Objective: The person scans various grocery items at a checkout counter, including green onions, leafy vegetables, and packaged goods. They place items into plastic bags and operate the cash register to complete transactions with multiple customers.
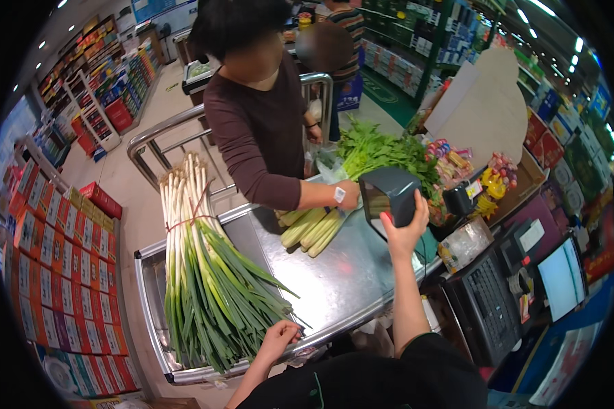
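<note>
My right hand (409,225) grips a dark grey desktop barcode scanner (396,191) by its side, over the metal checkout counter (337,276). Beneath and left of it lies a bunch of celery (314,232), its leaves (384,148) spread toward the far side and clear plastic around part of it. Another person's hand (349,194) rests on the celery beside the scanner; a white printed label shows at the wrist. My left hand (281,337) is at the counter's near edge, fingers curled, by the leaf tips of a large tied bundle of scallions (199,276). Whether it pinches anything is unclear.
A person (258,128) in a dark top stands across the counter, before a steel rail (166,128). On my right are a keyboard (483,296), a monitor (562,278) and packaged candy (496,179). Stacked boxes (71,286) line the left.
</note>
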Available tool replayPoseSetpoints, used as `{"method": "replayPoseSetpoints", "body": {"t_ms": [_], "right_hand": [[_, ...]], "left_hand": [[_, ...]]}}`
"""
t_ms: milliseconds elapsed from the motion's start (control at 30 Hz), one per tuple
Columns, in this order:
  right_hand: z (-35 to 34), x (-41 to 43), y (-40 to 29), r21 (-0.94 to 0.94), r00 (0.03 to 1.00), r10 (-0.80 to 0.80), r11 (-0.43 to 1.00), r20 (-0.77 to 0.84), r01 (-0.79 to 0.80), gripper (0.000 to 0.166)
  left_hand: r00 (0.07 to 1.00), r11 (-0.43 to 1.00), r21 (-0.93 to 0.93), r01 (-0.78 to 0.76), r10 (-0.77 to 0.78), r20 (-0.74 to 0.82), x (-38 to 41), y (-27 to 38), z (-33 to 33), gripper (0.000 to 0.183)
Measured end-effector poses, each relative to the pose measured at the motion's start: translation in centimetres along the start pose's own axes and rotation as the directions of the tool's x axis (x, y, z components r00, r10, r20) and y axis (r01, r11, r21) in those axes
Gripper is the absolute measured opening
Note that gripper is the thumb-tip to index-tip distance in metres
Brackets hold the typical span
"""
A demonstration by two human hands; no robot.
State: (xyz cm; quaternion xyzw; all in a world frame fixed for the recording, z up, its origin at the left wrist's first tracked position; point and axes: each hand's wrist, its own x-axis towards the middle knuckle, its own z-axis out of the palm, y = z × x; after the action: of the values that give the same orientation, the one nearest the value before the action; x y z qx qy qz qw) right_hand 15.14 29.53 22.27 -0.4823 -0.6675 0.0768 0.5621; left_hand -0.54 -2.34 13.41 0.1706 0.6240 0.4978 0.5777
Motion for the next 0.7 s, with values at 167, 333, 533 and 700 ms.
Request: {"method": "replayPoseSetpoints", "body": {"t_ms": [167,333,533,700], "right_hand": [[-8.4,-2.5,5.3,0.336,0.936,0.253,0.884,0.244,-0.326,0.081],[-11.8,-4.1,6.7,0.233,0.896,0.319,0.888,0.310,-0.397,0.082],[-12.2,-2.2,6.1,0.055,0.894,0.249,0.956,0.373,-0.289,0.083],[-9.7,-0.7,6.4,0.114,0.861,0.241,0.940,0.448,-0.322,0.085]], "left_hand": [[0.917,0.761,0.520,-0.388,0.373,0.139,6.7,6.7,2.2,0.022],[0.800,0.394,0.798,-0.457,0.575,0.174,19.2,12.4,3.3,0.029],[0.824,0.243,0.919,-0.309,0.552,0.131,28.4,17.6,9.0,0.057],[0.814,0.195,0.948,-0.250,0.573,0.097,33.3,19.2,8.9,0.079]]}}
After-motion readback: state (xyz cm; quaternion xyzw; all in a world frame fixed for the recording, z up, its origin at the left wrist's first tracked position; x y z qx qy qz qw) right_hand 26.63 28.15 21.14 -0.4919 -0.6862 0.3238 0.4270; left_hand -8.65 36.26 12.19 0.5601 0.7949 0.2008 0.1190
